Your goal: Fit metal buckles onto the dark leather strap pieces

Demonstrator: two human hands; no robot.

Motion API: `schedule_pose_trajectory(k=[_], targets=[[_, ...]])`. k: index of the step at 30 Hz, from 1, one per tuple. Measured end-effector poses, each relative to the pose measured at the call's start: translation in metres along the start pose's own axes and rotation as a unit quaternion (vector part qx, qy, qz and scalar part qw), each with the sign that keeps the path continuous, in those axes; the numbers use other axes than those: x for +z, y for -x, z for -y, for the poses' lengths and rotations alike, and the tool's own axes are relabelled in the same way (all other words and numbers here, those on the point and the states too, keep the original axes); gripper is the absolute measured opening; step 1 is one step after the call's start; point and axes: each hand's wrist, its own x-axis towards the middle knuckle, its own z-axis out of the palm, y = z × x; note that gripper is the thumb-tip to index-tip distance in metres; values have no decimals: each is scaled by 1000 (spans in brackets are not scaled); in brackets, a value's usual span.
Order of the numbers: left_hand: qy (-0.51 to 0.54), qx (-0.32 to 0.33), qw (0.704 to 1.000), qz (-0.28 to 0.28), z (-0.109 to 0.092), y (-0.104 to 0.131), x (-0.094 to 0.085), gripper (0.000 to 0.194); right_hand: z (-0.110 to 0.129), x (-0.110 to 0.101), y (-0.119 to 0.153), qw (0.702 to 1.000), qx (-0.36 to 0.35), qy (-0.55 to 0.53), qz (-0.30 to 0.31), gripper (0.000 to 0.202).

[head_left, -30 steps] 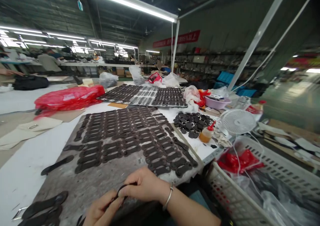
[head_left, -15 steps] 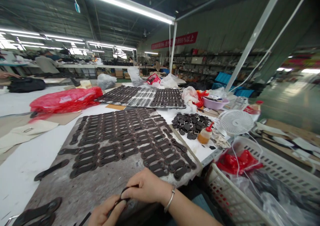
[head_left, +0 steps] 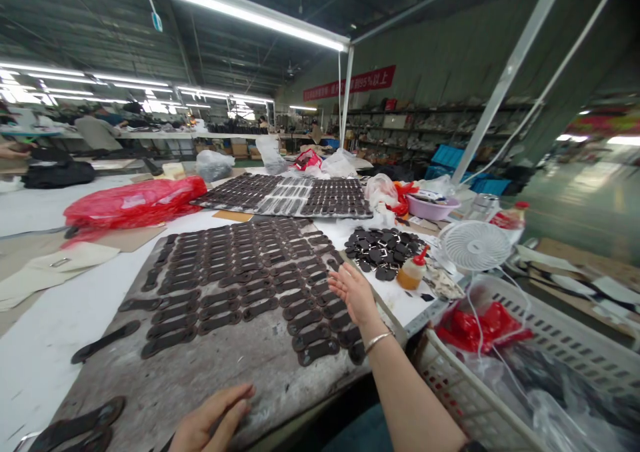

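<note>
My right hand (head_left: 355, 295) is above the right side of the grey board (head_left: 240, 365), palm turned up and fingers apart, with nothing visible in it. Beneath and around it lie dark brown leather straps (head_left: 310, 320) with rounded ends, laid in close rows. Low in the view, my left hand (head_left: 215, 415) hovers by the board's near edge, thumb and fingers stretched and apart; nothing shows between them. Just beyond my right hand is a pile of black leather tabs with metal buckles (head_left: 383, 249). A few larger straps (head_left: 83, 425) lie at the lower left.
A glue bottle (head_left: 411, 273) with a red tip stands beside the pile. A white fan (head_left: 475, 245) and a plastic basket (head_left: 480, 405) of bags are at the right. A second strap-covered board (head_left: 285, 195) lies behind, with a red plastic bag (head_left: 135, 202) to its left.
My hands have come apart from a dark leather piece they pinched together, which I cannot see now. The right hand moved forward and right over the straps; the left stayed low.
</note>
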Motion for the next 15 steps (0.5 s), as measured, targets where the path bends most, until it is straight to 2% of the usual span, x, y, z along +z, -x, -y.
schedule_pose_trajectory(k=[5, 7, 9, 11, 15], targets=[[10, -17, 999, -30, -25, 8, -5, 24, -15, 46, 44, 987, 21, 64, 148, 36], [0, -28, 998, -53, -25, 6, -15, 24, -22, 56, 49, 948, -82, 226, 209, 30], [-19, -59, 993, -97, -19, 4, -32, 22, -31, 65, 48, 903, -149, 302, 267, 29], [-67, -94, 985, -127, -12, 1, -54, 24, -37, 74, 48, 873, -192, 336, 296, 30], [-256, -138, 948, -131, 8, -15, -94, 30, -43, 91, 55, 829, -240, 371, 342, 30]])
